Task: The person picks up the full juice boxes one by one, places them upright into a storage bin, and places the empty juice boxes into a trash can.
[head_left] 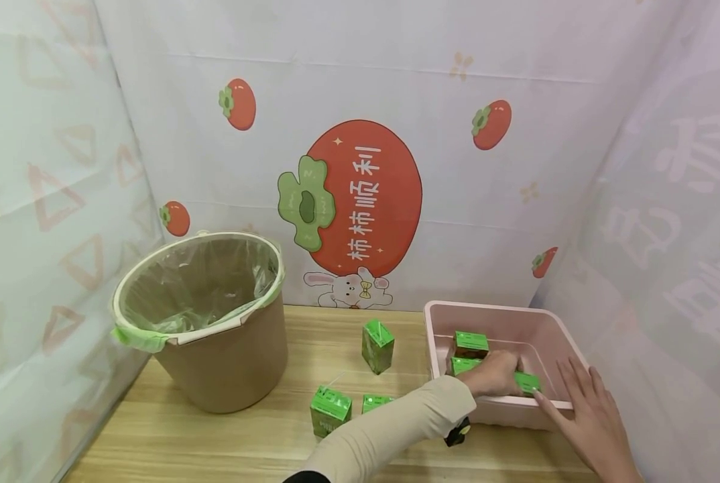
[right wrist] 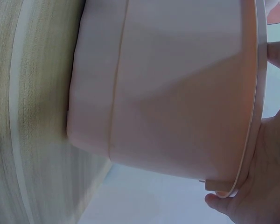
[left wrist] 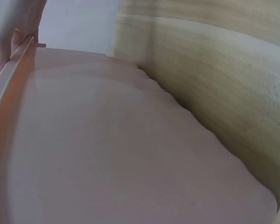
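Note:
A pink plastic bin (head_left: 487, 313) stands at the right of the table. My left hand (head_left: 495, 373) reaches over its front rim from the left, fingers down inside, gripping a small green drink carton (head_left: 527, 384); its fingertips are hidden in the head view. Beside that hand in the bin are a second carton (head_left: 464, 365) and a third carton (head_left: 471, 343). My right hand (head_left: 598, 419) rests spread over the bin's front right corner, thumb on the front rim and fingers lying along the right rim. The right wrist view shows this hand (right wrist: 266, 172) at the rim corner.
At the left stands a brown trash can (head_left: 233, 376) with a clear liner. Between it and the bin are a carton (head_left: 377, 345) farther back, a carton with a straw (head_left: 330, 410), and another carton (head_left: 377, 401) partly behind my left sleeve. Printed cloth walls enclose the table.

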Available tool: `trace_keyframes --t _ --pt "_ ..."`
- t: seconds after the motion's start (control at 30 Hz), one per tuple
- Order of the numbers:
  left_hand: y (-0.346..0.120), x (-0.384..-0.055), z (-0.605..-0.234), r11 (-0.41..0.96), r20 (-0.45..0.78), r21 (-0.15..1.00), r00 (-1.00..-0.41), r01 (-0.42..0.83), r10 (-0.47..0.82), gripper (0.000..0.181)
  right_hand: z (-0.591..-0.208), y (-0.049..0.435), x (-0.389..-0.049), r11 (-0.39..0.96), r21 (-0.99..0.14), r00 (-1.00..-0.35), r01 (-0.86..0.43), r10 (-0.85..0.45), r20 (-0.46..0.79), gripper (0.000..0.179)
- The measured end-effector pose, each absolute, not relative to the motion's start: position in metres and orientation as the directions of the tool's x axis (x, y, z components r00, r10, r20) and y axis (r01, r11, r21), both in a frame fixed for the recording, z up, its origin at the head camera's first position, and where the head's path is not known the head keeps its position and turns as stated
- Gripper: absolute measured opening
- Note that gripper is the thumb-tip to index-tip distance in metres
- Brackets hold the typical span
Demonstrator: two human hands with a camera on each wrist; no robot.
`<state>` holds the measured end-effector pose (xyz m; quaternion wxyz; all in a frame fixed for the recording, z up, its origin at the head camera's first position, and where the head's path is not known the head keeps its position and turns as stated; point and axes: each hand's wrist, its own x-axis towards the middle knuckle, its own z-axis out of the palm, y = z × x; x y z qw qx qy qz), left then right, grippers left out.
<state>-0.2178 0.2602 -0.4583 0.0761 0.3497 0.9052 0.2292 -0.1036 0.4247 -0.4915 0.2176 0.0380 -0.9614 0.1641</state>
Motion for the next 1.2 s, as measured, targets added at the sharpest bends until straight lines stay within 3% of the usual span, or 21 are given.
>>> trace_keyframes --t 0.43,0.6,1.2 --pt "0.240 -0.221 -0.440 0.540 0.037 0.598 -0.693 0.593 0.720 0.045 -0.492 0.424 -0.106 0.947 -0.291 -0.908 -0.138 -0.004 0.419 0.087" --pt "0.228 -0.223 -0.432 0.512 0.069 0.586 -0.668 0.628 0.741 0.049 -0.491 0.424 -0.106 0.949 -0.284 -0.911 -0.139 -0.010 0.412 0.088" --pt "0.164 -0.235 -0.406 0.417 0.209 0.595 -0.634 0.687 0.745 0.043 -0.496 0.427 -0.105 0.955 -0.253 -0.897 -0.158 -0.031 0.440 0.086"
